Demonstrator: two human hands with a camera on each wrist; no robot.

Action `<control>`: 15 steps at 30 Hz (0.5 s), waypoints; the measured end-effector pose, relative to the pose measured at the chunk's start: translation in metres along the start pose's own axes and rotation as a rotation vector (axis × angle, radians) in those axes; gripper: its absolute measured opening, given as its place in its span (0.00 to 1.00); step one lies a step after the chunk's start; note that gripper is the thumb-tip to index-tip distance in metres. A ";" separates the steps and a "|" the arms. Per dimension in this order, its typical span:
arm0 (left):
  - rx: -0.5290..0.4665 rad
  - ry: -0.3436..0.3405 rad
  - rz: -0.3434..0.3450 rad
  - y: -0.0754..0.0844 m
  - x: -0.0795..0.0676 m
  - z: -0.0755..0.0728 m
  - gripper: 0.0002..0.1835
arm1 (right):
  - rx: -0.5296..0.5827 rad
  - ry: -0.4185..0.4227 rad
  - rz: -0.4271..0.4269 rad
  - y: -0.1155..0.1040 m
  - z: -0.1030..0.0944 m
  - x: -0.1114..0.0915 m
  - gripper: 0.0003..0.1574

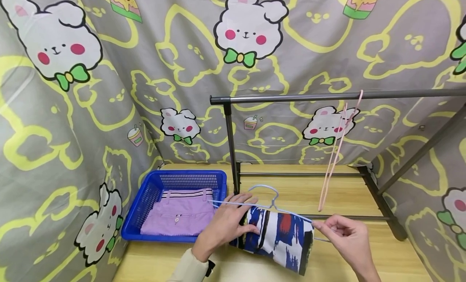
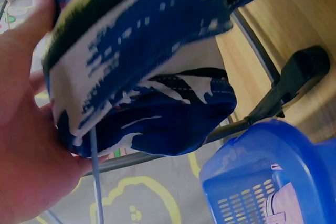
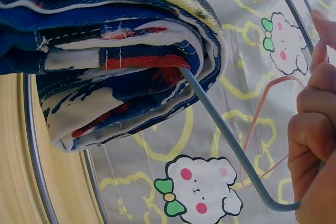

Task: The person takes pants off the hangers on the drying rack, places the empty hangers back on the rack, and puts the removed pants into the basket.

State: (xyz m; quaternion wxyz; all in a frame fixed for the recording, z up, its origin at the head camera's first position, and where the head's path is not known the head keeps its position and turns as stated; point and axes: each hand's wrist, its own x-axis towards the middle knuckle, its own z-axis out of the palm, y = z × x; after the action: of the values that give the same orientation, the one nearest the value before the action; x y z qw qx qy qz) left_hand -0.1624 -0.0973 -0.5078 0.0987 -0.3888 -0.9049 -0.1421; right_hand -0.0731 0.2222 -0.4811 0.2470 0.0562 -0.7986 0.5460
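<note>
A folded blue, white, red and black patterned garment point(image 1: 278, 235) hangs over the lower bar of a light blue hanger point(image 1: 263, 185). My left hand point(image 1: 227, 223) grips the garment at its left side, thumb across the front. The hanger's left end sticks out past those fingers, over the basket's edge in the head view. With thumb and fingers my right hand point(image 1: 349, 239) pinches the hanger's right end. In the right wrist view, the hanger's bar runs into the layered folds of the patterned garment point(image 3: 131, 72).
A blue basket point(image 1: 127, 217) at the left holds folded purple shorts point(image 1: 178, 217) with a striped waistband. Behind my hands stands a dark metal rack point(image 1: 291, 98), with a pink hanger point(image 1: 333, 164) on its rail. Patterned curtain point(image 1: 196, 71) surrounds the wooden table point(image 1: 145, 261).
</note>
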 end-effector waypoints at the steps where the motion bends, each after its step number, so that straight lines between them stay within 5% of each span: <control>1: 0.006 -0.002 0.006 -0.001 0.000 0.000 0.47 | 0.006 -0.004 -0.008 0.000 0.000 -0.001 0.23; 15: 0.000 -0.114 -0.027 -0.003 -0.001 0.001 0.45 | -0.001 -0.028 -0.005 -0.005 -0.001 -0.004 0.23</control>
State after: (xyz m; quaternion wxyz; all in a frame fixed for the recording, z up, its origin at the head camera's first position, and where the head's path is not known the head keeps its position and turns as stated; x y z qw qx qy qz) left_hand -0.1636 -0.0994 -0.5096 0.0454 -0.3840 -0.9142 -0.1209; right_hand -0.0670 0.2205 -0.4781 0.2371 0.0657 -0.8022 0.5440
